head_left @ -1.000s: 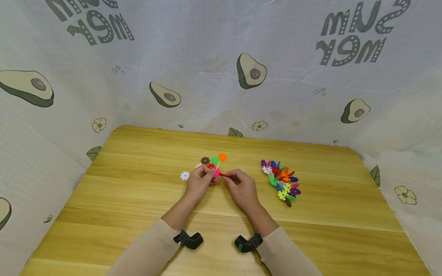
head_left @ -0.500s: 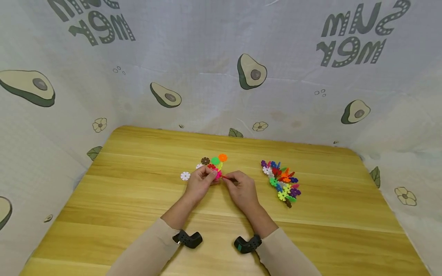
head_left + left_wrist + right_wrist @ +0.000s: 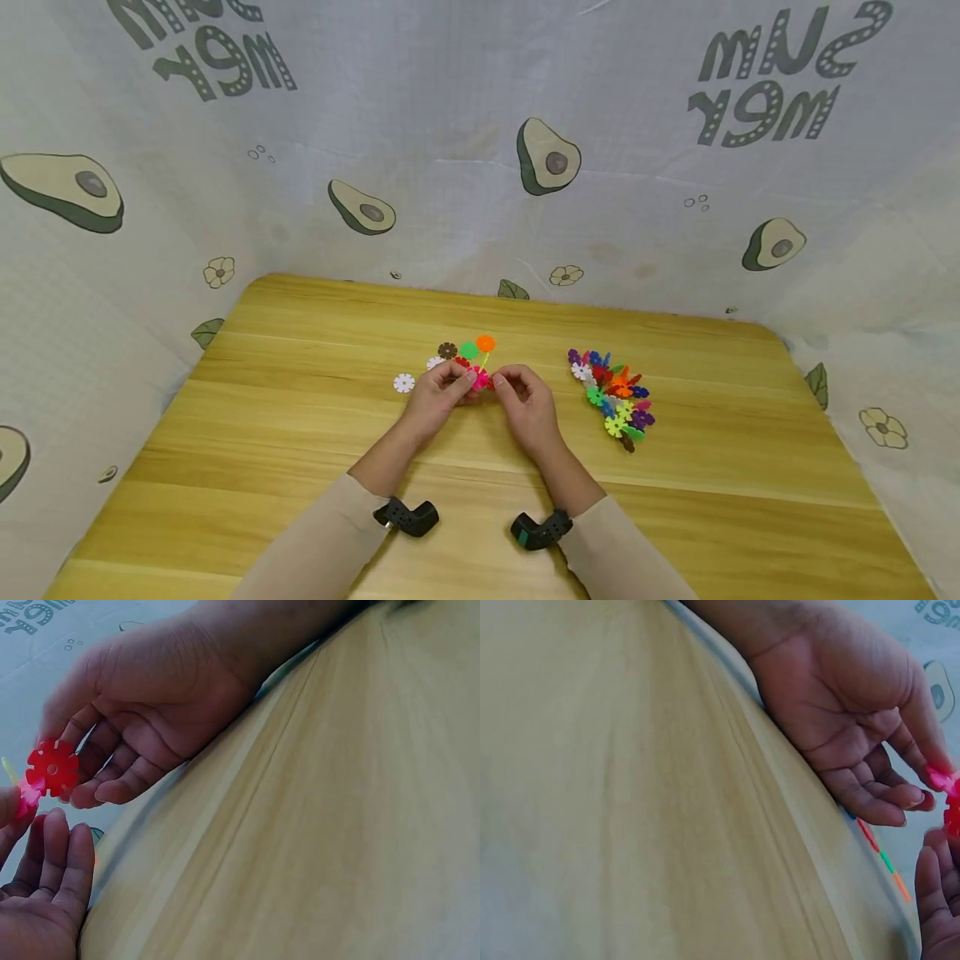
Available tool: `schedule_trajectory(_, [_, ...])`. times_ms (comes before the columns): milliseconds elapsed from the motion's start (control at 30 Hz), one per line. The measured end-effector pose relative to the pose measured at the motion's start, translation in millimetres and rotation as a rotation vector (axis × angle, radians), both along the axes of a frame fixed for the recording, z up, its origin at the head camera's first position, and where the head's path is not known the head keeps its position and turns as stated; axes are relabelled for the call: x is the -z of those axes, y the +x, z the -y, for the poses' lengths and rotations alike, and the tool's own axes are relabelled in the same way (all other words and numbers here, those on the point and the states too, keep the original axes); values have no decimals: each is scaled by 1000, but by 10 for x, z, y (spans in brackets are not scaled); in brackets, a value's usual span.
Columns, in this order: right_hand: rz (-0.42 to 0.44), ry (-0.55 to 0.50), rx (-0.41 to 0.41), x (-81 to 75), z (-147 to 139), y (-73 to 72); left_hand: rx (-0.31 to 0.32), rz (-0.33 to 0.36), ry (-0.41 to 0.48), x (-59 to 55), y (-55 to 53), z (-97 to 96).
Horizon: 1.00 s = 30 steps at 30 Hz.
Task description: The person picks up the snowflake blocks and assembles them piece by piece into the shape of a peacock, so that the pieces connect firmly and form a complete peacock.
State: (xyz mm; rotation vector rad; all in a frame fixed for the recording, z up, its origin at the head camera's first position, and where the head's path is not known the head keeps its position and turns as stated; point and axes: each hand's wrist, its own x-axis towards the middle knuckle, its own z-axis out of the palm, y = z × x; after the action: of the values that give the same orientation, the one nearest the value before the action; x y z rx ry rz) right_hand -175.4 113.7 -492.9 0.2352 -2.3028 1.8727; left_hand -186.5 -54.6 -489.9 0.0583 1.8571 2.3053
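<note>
My left hand [image 3: 432, 402] pinches a pink snowflake disc [image 3: 480, 378], a flat notched plastic piece, with a yellow disc [image 3: 484, 362] standing up from it. Between the thumb and fingertips of my right hand [image 3: 529, 410] is a red snowflake disc [image 3: 52, 768]. The left wrist view shows the red disc face-on, its edge against the pink one. How deep their notches sit in each other cannot be told. Both hands are close together above the table, fingertips nearly meeting.
Loose discs lie beyond my left hand: white [image 3: 404, 383], brown [image 3: 447, 350], green [image 3: 468, 350] and orange [image 3: 486, 343]. On the right stands a multicoloured cluster of joined discs [image 3: 611, 400]. A printed curtain [image 3: 450, 125] hangs behind the wooden table [image 3: 262, 433].
The red disc, edge-on and slightly apart earlier, is now up against the pink disc. My right fingers have turned and come nearer my left hand. The yellow disc has changed its tilt.
</note>
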Motion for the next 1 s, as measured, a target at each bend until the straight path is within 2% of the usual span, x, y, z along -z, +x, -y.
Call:
schedule_trajectory(167, [19, -8, 9, -4, -3, -12, 7, 4, -15, -3, -3, 4])
schedule_trajectory(300, [6, -44, 50, 3, 0, -18, 7, -7, -44, 2, -3, 12])
schedule_trajectory(467, [-17, -123, 67, 6, 1, -24, 48, -111, -116, 2, 4, 45])
schedule_trajectory(533, [-27, -145, 42, 13, 8, -29, 19, -145, -90, -4, -3, 58])
schedule_trajectory(567, [-26, -119, 25, 18, 15, -33, -17, -152, -56, -8, -11, 65])
schedule_trajectory(633, [-36, 43, -30, 26, 37, -35, -132, -155, 25, -17, -29, 81])
schedule_trajectory(700, [-70, 296, -108, 23, 67, -28, -258, -155, 103, -20, -47, 96])
schedule_trajectory(767, [-127, 585, -174, 16, 104, -15, -343, -156, 132, -15, -57, 108])
schedule_trajectory(800, [-164, 705, -205, 14, 120, -8, -365, -158, 132, -14, -58, 108])
schedule_trajectory(867, [-212, 853, -241, 9, 150, 3, -376, -158, 113, -8, -57, 105])
schedule_trajectory(933, [-261, 904, -209, 9, 169, 2, -363, -162, 73, 0, -54, 103])
schedule_trajectory(1000, [-311, 888, -122, 11, 171, -10, -343, -164, 48, 2, -48, 101])
